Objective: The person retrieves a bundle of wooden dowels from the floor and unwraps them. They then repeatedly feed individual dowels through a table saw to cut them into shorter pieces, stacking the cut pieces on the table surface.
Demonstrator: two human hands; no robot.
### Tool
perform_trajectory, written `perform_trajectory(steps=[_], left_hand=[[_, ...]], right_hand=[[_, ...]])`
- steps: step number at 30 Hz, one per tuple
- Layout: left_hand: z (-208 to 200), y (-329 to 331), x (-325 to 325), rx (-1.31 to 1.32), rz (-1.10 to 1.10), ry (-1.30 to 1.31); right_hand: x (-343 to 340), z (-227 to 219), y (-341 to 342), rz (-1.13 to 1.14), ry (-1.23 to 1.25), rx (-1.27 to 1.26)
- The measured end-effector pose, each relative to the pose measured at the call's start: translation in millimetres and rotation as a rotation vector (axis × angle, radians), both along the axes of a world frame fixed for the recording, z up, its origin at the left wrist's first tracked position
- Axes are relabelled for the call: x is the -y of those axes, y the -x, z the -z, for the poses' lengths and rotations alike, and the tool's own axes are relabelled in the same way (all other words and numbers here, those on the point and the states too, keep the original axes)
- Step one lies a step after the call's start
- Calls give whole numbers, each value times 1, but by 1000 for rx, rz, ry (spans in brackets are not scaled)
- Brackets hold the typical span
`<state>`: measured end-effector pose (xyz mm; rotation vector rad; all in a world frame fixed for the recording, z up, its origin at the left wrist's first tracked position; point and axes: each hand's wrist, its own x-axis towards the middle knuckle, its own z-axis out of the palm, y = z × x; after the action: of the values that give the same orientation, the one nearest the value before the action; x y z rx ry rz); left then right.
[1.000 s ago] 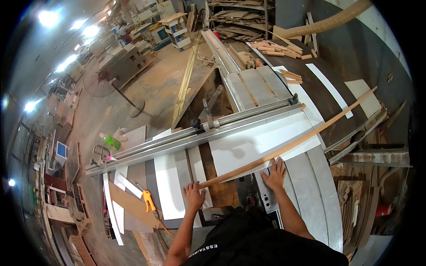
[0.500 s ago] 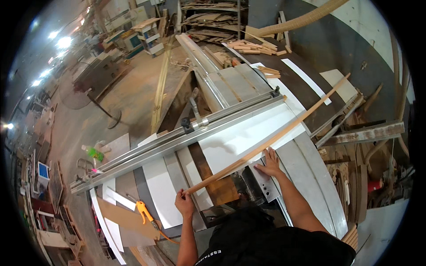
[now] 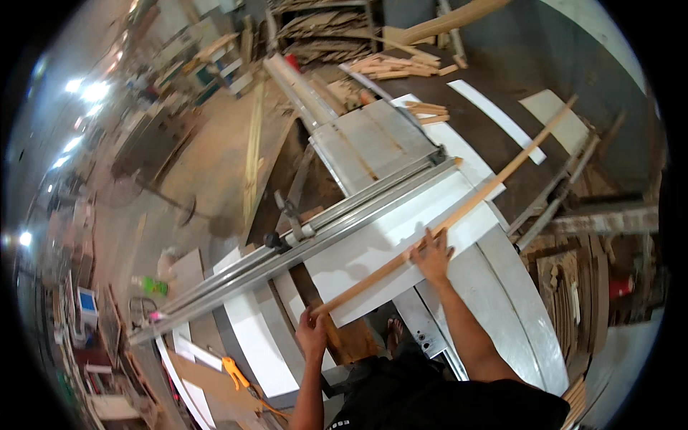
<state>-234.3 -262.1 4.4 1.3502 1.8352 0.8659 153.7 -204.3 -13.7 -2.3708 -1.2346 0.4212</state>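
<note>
A long wooden strip [image 3: 444, 218] lies slantwise across the white board [image 3: 401, 240] on the saw table [image 3: 516, 301]. The left hand [image 3: 312, 334] grips the strip's near end, fingers closed around it. The right hand [image 3: 433, 252] presses flat on the strip farther along, fingers spread over it and the board beneath. Beyond the right hand the strip runs on, up and away to the right. The long metal fence rail [image 3: 308, 236] lies just past both hands.
</note>
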Motion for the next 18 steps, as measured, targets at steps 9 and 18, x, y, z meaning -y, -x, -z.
perform_trajectory(steps=[9,18], left_hand=[[-87,-90,-135,-347,259,-357],[-132,-88,-289,14,-11,-207]], right_hand=[[-66,24,-113,109,-36,5],[-100,19,-118,103,4,47]])
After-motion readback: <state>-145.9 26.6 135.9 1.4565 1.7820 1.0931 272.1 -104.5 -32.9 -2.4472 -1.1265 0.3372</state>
